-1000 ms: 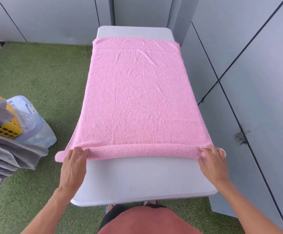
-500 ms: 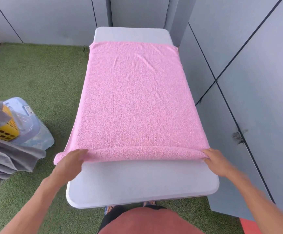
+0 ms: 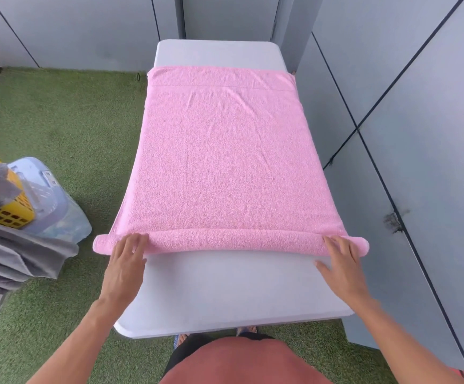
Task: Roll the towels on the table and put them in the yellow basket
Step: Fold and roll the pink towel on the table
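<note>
The roll at the near edge of the pink towel has grown thicker since a moment ago, and both hands now lie flatter on it. The left hand and right hand rest with straight fingers on the roll's two ends, well apart. The towel's far part lies flat on the white bench. The yellow basket stands on the grass to the left, apparently draped with grey towels.

Both hands on part-rolled pink towel
</note>
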